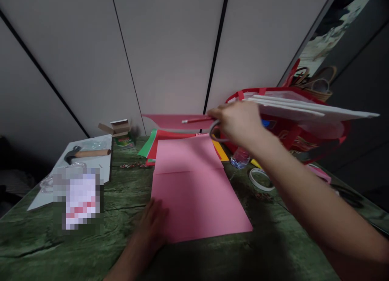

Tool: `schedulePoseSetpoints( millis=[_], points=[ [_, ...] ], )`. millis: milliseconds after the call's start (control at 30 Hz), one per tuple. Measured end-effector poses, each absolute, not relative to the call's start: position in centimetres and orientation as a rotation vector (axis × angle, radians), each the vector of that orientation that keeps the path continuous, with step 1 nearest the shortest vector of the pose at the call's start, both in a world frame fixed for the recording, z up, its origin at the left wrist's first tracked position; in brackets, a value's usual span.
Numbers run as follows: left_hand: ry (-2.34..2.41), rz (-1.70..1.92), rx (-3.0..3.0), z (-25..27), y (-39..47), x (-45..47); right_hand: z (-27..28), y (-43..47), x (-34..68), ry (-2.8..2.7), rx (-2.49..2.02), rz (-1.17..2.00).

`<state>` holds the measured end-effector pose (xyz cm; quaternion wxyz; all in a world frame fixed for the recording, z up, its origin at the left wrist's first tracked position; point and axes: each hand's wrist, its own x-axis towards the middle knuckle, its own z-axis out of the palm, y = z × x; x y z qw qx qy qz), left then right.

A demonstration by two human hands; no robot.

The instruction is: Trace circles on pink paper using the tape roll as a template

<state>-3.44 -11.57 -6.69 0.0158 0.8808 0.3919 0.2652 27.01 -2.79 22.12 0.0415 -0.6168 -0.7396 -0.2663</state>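
Note:
Two pink paper sheets (194, 204) lie overlapping in front of me. My left hand (153, 222) rests at their lower left edge, fingers stretched out and somewhat blurred. Raised above the far end of the paper, my right hand (238, 121) is closed on a red pencil (197, 120) whose pale end points left. A grey loop (214, 131), like a scissors handle, hangs at the same hand; the rest of it is hidden. Another pink sheet (170, 121), lifted and seen nearly edge-on, reaches to the fingers. Whether they grip it is unclear.
Coloured paper (152, 145) lies behind the pink sheets. To the right are a red bag (291, 139) holding white boards, a bottle (240, 158) and a white tape roll (260, 179). At left are a hammer (91, 153) on a white board (103, 173) and a small open box (123, 139).

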Motion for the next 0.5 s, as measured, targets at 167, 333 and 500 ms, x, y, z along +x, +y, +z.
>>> schedulePoseSetpoints(
  millis=[167, 333, 500],
  points=[
    [1.123, 0.863, 2.871, -8.0, -11.1, -4.0, 13.3, -0.2, 25.9, -2.644, -1.862, -0.419],
    [1.163, 0.905, 2.872, -8.1, -11.4, -3.9, 7.5, 0.5, 25.9, -2.722, -1.933, -0.293],
    [1.243, 0.823, 2.845, -7.6, -12.2, -3.3, 7.0, 0.4, 26.1, -2.741, -1.98, -0.252]
  ],
)
